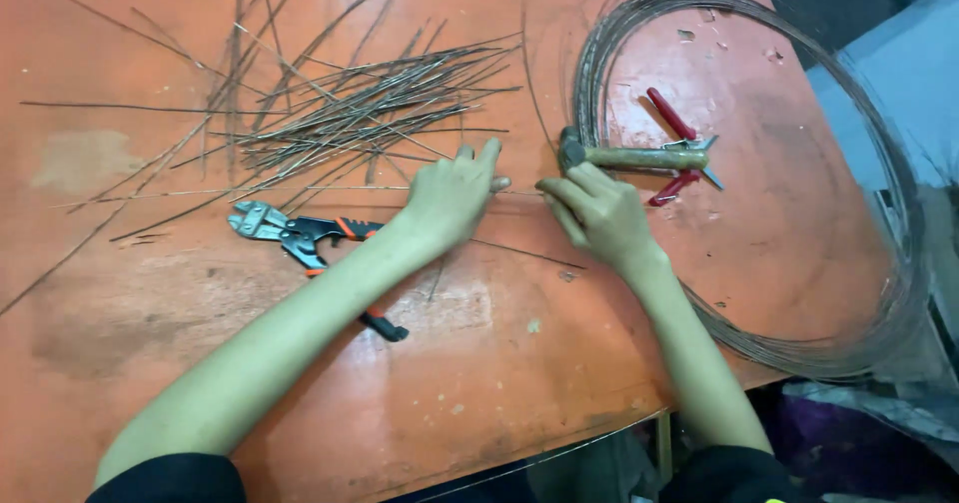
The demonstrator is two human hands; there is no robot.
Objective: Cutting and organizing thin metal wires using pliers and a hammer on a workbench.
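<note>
Nearest, 2 bare forearms are reaching up across the orange table. Left hand is lying palm down, fingers loosely spread and pressing on a thin straight wire piece, not wrapped around anything. That wire's long axis is running left to right, passing under the left fingertips and on toward the right hand, so the 2 hands are sitting on the same line, just beside each other. Right hand is curling, thumb and fingers pinching shut at the wire's right end as far as can be judged; the contact itself is too fine to confirm.

Below-left of the left fingers, orange-and-black cutters are lying partly under the forearm. Just beyond the right fingertips, a hammer is resting across red-handled pliers. Farther past the left fingers, a heap of cut wire lengths is fanning out; beyond the right hand, a wire coil is overhanging the table edge.
</note>
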